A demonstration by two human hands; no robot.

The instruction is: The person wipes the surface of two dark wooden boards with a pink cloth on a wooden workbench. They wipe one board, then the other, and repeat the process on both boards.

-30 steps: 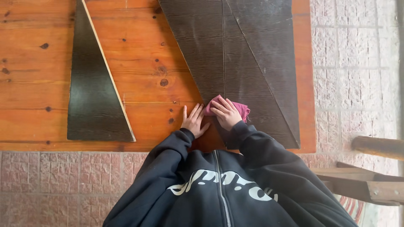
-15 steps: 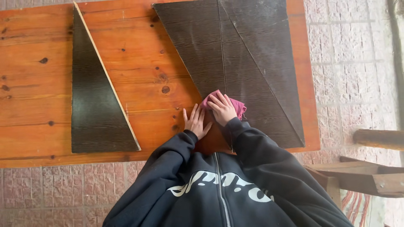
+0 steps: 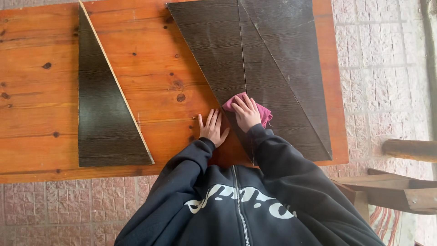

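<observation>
A wooden table [image 3: 150, 68] carries a big dark board [image 3: 273, 68] and a dark triangle [image 3: 102, 118] well apart. My right hand [image 3: 247, 113] presses flat, fingers spread, on a pink cloth [image 3: 264, 111] lying on the board's near part. My left hand [image 3: 212, 130] rests spread on bare wood beside it.

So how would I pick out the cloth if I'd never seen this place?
Start at the long orange wooden table. On its right side lie dark wood-grain panels cut into triangles. Near their lower point, the person's right hand presses flat on a small crumpled cloth. It is the only soft, pink-red thing there; everything around it is hard, flat and brown or black.
</observation>
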